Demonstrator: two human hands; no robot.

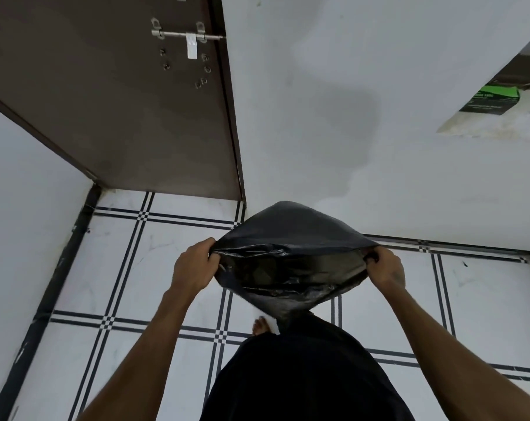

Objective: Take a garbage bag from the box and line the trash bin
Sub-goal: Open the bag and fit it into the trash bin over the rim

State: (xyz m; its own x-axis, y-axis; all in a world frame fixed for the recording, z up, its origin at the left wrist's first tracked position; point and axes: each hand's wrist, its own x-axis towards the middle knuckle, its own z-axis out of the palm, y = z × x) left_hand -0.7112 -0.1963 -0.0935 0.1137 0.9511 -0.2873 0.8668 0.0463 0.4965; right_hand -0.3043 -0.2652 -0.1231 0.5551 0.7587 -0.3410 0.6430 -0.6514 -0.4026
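Note:
A black garbage bag [291, 238] hangs in front of me, puffed out with its mouth pulled wide toward me. My left hand [195, 264] pinches the left rim of the mouth. On the opposite side my right hand [385, 267] grips the right rim. The green and black bag box [490, 100] lies on a ledge in a wall recess at the upper right. No trash bin shows in this view.
A brown door [121, 101] with a metal latch [191, 36] stands at the upper left. White wall [348, 86] runs straight ahead. The floor [166, 268] is white tile with dark lines. My bare foot [262, 326] and dark clothing sit below the bag.

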